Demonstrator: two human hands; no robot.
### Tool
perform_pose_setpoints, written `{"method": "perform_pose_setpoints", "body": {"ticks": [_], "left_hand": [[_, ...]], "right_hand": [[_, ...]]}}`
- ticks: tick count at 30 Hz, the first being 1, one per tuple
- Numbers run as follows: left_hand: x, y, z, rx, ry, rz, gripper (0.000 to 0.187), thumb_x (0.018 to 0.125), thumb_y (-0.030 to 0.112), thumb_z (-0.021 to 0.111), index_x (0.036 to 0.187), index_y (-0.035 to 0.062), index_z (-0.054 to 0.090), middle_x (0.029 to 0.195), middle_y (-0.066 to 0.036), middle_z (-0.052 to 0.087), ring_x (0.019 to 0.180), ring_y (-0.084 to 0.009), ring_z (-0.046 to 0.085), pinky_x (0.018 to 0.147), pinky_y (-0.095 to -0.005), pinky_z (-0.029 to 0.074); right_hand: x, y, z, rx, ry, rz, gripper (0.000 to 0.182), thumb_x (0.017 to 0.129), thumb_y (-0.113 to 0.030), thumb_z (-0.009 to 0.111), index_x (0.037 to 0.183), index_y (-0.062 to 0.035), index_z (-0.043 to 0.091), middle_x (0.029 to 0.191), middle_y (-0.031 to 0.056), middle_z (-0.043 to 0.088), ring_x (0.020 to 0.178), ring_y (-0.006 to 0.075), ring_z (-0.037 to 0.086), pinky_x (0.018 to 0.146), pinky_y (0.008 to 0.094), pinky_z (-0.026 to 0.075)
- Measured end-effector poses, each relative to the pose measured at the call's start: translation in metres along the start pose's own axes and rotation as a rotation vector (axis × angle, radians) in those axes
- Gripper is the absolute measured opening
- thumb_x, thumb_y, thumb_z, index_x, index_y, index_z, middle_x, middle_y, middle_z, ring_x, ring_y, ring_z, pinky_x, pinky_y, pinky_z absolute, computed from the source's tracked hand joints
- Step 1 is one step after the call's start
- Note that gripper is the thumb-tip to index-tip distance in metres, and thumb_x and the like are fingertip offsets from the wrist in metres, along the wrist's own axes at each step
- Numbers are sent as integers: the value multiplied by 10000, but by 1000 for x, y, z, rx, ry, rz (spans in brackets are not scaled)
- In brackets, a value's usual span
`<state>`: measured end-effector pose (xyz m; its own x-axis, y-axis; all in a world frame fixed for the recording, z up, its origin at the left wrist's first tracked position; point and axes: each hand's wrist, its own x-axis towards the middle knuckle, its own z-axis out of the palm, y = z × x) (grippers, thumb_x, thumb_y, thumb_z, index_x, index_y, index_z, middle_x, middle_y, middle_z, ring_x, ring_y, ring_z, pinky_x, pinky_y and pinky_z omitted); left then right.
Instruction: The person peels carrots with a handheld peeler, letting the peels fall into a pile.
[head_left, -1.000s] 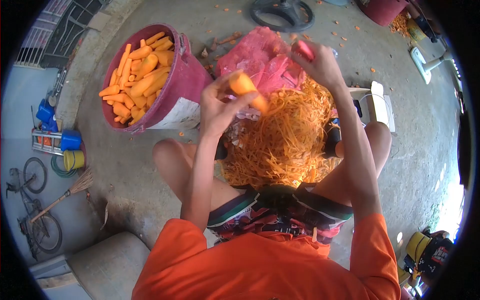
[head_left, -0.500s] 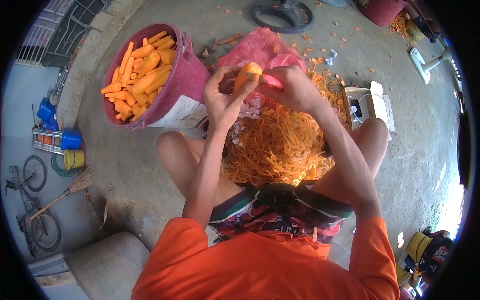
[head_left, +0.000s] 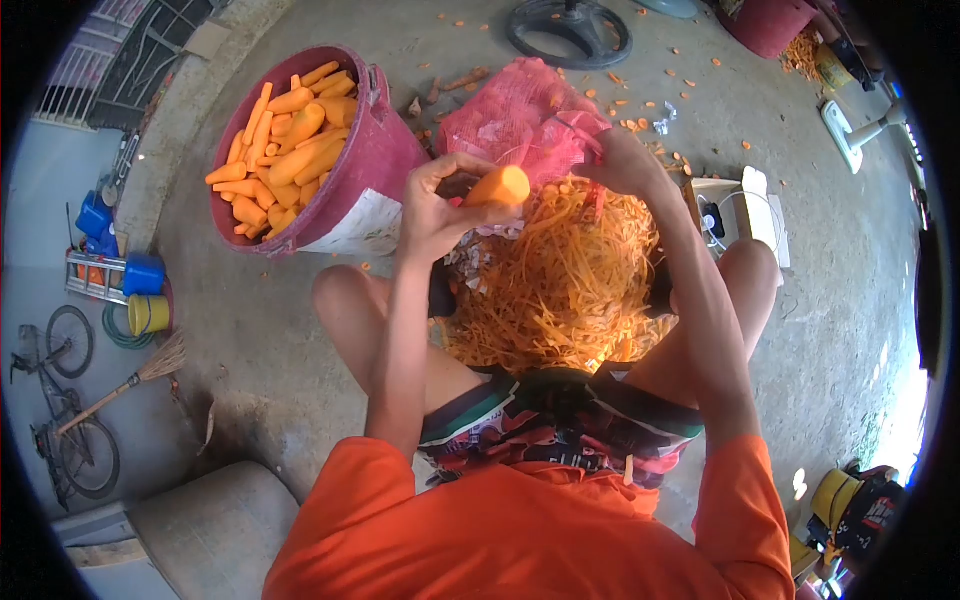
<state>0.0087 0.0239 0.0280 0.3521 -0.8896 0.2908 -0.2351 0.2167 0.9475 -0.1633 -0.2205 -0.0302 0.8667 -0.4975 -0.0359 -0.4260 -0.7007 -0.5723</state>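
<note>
A peeled carrot (head_left: pixel 498 187) with a flat cut end is in my left hand (head_left: pixel 440 205), above the left side of a heap of orange peelings (head_left: pixel 570 280). My right hand (head_left: pixel 628 163) is apart from the carrot, over the right edge of a pink mesh bag (head_left: pixel 520 110). Its fingers point left, and something reddish shows just below them; whether they hold it I cannot make out. Peeled carrots fill a dark pink tub (head_left: pixel 385 150) left of the bag.
An open cardboard box (head_left: pixel 765 215) with a cable sits right of the heap. A round black base (head_left: pixel 570 35) stands beyond the bag. Carrot slices are scattered on the floor. A broom (head_left: pixel 160 362) and a bicycle (head_left: pixel 75 400) are at the left.
My right hand has moved right and away from the carrot. My left hand has lowered slightly, with the carrot's cut end now turned to the right. The pink-handled tool no longer shows clearly.
</note>
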Motion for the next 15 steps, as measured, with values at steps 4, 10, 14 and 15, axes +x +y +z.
{"method": "perform_pose_setpoints", "body": {"ticks": [4, 10, 14, 15], "left_hand": [[6, -11, -55, -605, 199, 103, 621, 852, 460, 799, 1202, -12, 598, 1149, -99, 674, 948, -163, 680, 807, -300, 571], [-5, -50, -82, -1386, 244, -128, 436, 1018, 343, 555, 1337, 47, 584, 1296, -95, 646, 1215, -217, 611, 896, -372, 551], [2, -84, 7, -26, -214, -938, 345, 992, 269, 550, 1240, 61, 670, 1175, -65, 680, 1037, -132, 678, 714, -282, 509], [-1, -119, 22, 157, -356, -964, 366, 990, 293, 554, 1258, 72, 670, 1214, -90, 677, 1088, -153, 669, 774, -303, 524]], "right_hand": [[-7, -4, -6, -22, 96, -104, 315, 784, -257, 822, 829, -16, 623, 785, 172, 662, 735, 316, 639, 684, 441, 491], [-17, -31, -40, -3, 23, -2, 348, 784, -311, 815, 890, -9, 679, 794, 205, 693, 781, 375, 684, 725, 451, 529], [-25, -33, -64, 61, 55, 18, 338, 813, -312, 808, 850, -8, 666, 707, 178, 664, 661, 336, 649, 665, 427, 506], [-28, -35, -69, 63, 55, 15, 338, 813, -312, 808, 850, -8, 666, 707, 178, 664, 661, 336, 649, 665, 427, 506]]}}
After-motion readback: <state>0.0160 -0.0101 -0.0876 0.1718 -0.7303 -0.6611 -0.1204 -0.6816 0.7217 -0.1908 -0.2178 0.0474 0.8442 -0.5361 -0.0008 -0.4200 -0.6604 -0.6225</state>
